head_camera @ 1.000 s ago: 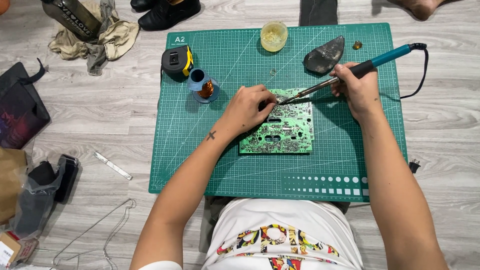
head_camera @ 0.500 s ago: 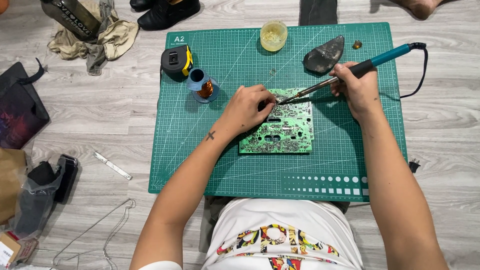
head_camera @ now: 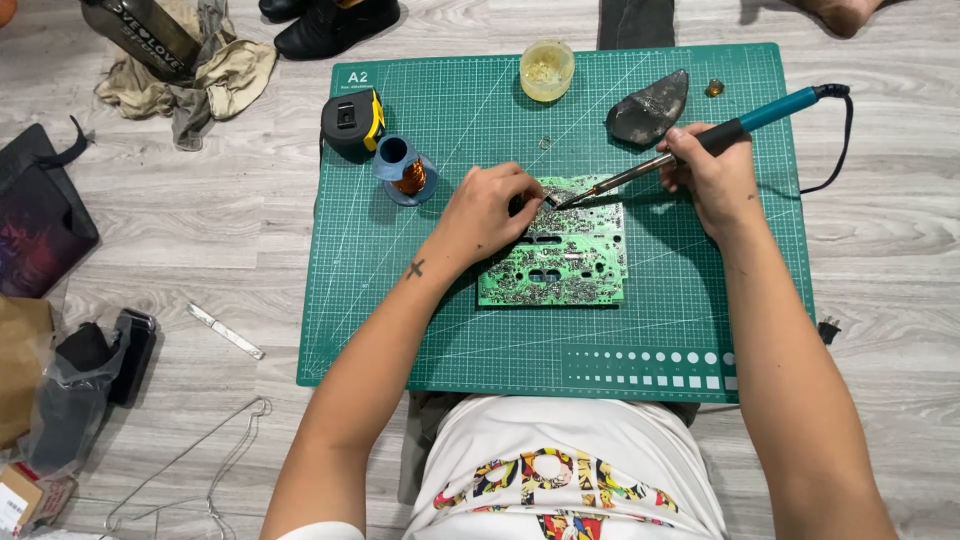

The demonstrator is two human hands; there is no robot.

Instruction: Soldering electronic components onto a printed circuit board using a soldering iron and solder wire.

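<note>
A green circuit board (head_camera: pixel 556 258) lies flat near the middle of a green cutting mat (head_camera: pixel 400 300), solder side up, its surface crowded with silvery joints and a few slots. A soldering iron (head_camera: pixel 690 150) with a blue handle and a black grip slants down from the upper right, its thin metal tip meeting the board's upper edge. Its black cord loops off the handle's far end to the right.

Green cutting mat (head_camera: pixel 420 300) with a pale grid is sitting on grey wood-look floor (head_camera: pixel 880 260). Circuit board (head_camera: pixel 560 262) is showing brighter green, speckled silver. Soldering iron (head_camera: pixel 700 140) is sporting a teal and black handle. Tape measure (head_camera: pixel 352 120) is looking black and yellow, small jar (head_camera: pixel 547 70) yellowish.
</note>
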